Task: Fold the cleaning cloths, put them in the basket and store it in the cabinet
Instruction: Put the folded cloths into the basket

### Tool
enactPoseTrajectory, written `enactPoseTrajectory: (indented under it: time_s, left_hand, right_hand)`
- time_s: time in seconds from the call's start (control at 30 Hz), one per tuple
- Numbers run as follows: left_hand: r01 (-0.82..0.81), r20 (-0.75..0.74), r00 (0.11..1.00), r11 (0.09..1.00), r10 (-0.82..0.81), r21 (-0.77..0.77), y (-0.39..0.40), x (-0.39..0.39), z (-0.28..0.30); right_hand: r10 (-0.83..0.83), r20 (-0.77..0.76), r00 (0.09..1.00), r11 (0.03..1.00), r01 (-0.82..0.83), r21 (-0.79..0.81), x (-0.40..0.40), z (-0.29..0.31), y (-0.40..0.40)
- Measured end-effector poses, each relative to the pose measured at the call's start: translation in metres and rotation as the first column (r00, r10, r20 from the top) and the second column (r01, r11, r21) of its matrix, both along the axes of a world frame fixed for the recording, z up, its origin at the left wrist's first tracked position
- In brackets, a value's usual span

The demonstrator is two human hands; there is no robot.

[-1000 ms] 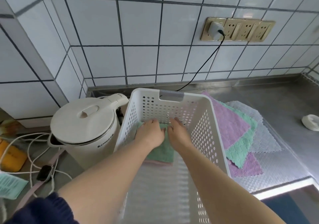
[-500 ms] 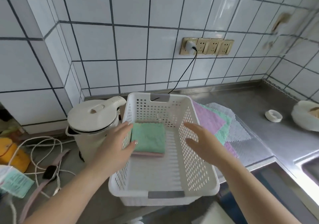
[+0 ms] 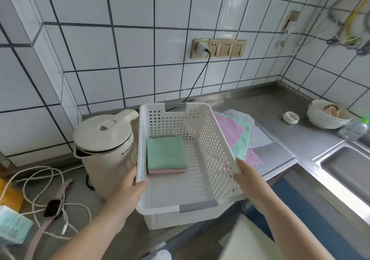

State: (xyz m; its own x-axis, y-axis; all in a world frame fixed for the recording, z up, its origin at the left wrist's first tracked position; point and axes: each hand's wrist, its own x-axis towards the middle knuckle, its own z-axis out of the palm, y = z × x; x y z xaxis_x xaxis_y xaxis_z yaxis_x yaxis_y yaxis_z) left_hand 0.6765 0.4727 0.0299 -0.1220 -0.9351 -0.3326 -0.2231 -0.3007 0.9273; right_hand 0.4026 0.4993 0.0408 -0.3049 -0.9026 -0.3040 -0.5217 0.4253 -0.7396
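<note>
The left hand (image 3: 128, 189) clasps the white basket (image 3: 212, 159) by its left wall, thumb hooked over the rim inside. Just beyond that thumb, 2 folded cloths (image 3: 166, 155), green on pink, lie stacked on the basket floor. The right hand (image 3: 250, 181) lies against the right wall, fingers fairly straight; whether they grip, I cannot tell. It looks like the lifting step. Past the right fingers, unfolded cloths (image 3: 238, 131) lie spread on the steel counter (image 3: 280, 139), so more folding seems due before storing. A kettle (image 3: 104, 145) stands left; tiled walls behind, a sink (image 3: 348, 171) right.
</note>
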Motion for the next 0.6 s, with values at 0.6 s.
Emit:
enactPoseTrajectory:
  time_s: [0.6]
  left_hand:
    - [0.327,-0.098,0.933,0.931,-0.345,-0.164,-0.058,-0.054,0.058]
  right_hand:
    - [-0.207,0.199,0.958,0.941,0.251,-0.228,-0.074,0.051,0.007]
